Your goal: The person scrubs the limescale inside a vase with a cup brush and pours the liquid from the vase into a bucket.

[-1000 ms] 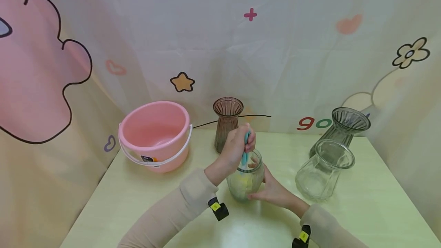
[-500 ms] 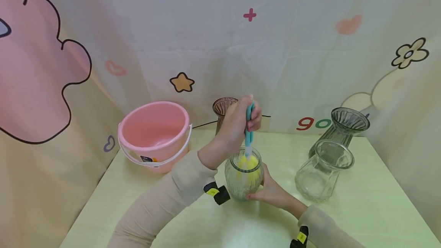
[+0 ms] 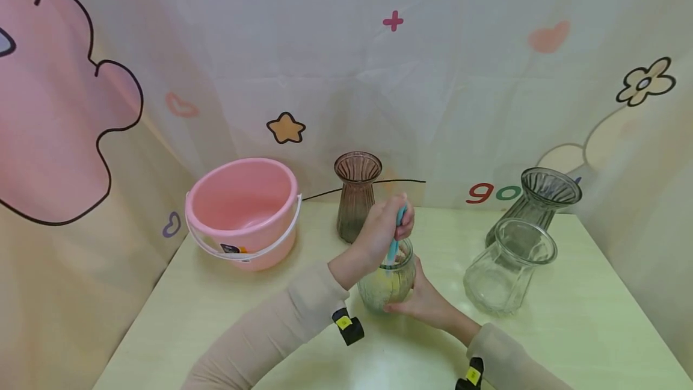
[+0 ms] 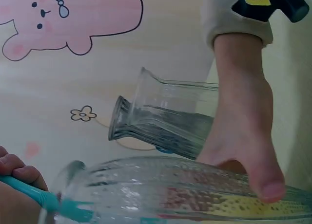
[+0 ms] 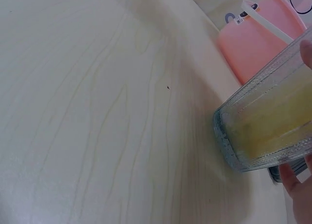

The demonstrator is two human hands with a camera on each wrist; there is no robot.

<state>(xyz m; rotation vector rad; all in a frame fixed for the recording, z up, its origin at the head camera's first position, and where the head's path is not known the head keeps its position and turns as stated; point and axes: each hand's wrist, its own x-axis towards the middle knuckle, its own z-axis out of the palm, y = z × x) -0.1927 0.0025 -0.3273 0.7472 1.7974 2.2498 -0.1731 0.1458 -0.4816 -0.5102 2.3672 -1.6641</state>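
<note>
My left hand [image 3: 372, 235] grips the teal handle [image 3: 393, 250] of a bottle brush, its fingers curled round it. The brush's yellow head [image 5: 275, 124] is down inside a ribbed clear glass jar [image 3: 373, 290], blurred through the glass. My right hand [image 3: 430, 304] holds that jar from the right side, thumb low on the near face and fingers partly hidden behind it. In the left wrist view the right hand's thumb [image 4: 270, 185] presses the glass. The jar's mouth is partly covered by the left hand in the head view.
A pink bucket [image 3: 271, 248] with a white handle stands at left. Behind the hands is a brownish fluted vase [image 3: 354, 203]. At right, a clear glass vase [image 3: 492, 284] stands before a tilted-looking grey vase [image 3: 541, 194]. A patterned curtain [image 3: 346, 77] closes off the back.
My left hand rose, lifting the brush until its yellow head showed at the jar's mouth, then came back down, pushing it in again. The right hand stays on the jar.
</note>
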